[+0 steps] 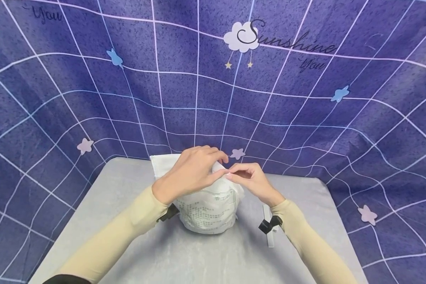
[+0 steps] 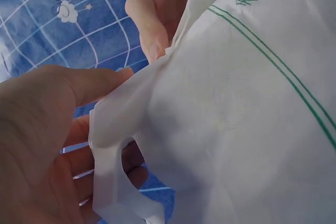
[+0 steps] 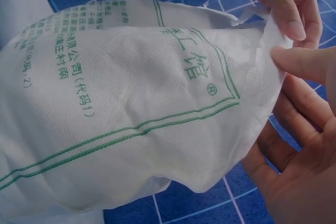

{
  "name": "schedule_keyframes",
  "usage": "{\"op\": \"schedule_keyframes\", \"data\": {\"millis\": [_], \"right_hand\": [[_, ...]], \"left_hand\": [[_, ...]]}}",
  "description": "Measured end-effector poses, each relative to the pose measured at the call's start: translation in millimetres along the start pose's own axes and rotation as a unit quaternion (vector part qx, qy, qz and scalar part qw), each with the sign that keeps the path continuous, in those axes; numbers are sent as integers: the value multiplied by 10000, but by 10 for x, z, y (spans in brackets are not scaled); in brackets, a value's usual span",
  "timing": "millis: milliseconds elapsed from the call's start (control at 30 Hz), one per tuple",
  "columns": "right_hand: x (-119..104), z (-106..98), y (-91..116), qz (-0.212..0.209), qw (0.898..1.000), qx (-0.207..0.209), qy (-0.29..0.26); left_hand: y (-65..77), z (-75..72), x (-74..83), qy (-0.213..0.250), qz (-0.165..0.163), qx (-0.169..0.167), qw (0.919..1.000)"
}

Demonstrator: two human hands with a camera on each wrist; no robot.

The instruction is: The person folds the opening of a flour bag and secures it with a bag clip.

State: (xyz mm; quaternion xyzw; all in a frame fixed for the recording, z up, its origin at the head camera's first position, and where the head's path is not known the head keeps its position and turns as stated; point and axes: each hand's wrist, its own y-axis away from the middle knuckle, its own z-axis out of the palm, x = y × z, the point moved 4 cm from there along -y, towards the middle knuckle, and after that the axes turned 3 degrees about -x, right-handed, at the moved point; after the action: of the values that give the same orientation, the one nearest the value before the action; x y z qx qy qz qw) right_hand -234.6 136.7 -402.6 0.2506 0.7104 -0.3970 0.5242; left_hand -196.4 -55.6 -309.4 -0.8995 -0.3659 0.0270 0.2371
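Observation:
A white bag with green print (image 1: 207,215) stands full and rounded at the middle of the table. Over its top edge reaches my left hand (image 1: 189,171), thumb on the near side and fingers behind the bag. My right hand (image 1: 253,183) pinches the top edge at the right corner, its fingertips close to the left thumb. Seen from the left wrist, the bag (image 2: 231,124) has a cut-out handle (image 2: 107,171) beside the left fingers. The right wrist view has the bag's rim (image 3: 270,77) between the right thumb and fingers. The bag's contents are hidden.
The grey tabletop (image 1: 135,252) extends around the bag. Behind and at both sides hangs a purple grid-patterned curtain (image 1: 177,90). A white strip (image 1: 270,240) and a black mount (image 1: 266,226) are by the right wrist.

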Motion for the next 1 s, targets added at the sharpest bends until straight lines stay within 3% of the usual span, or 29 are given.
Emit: {"op": "schedule_keyframes", "data": {"millis": [467,733,1000], "right_hand": [[-27,3,7,50,10000,9,75],[-70,-10,-6,31,9991,20,425],[-64,-31,-5,-115,9956,-2,929]], "left_hand": [[33,-125,-169,-30,-443,-103,9990],[16,-153,-222,224,-275,-259,9990],[17,-151,-229,382,-41,-161,9991]]}}
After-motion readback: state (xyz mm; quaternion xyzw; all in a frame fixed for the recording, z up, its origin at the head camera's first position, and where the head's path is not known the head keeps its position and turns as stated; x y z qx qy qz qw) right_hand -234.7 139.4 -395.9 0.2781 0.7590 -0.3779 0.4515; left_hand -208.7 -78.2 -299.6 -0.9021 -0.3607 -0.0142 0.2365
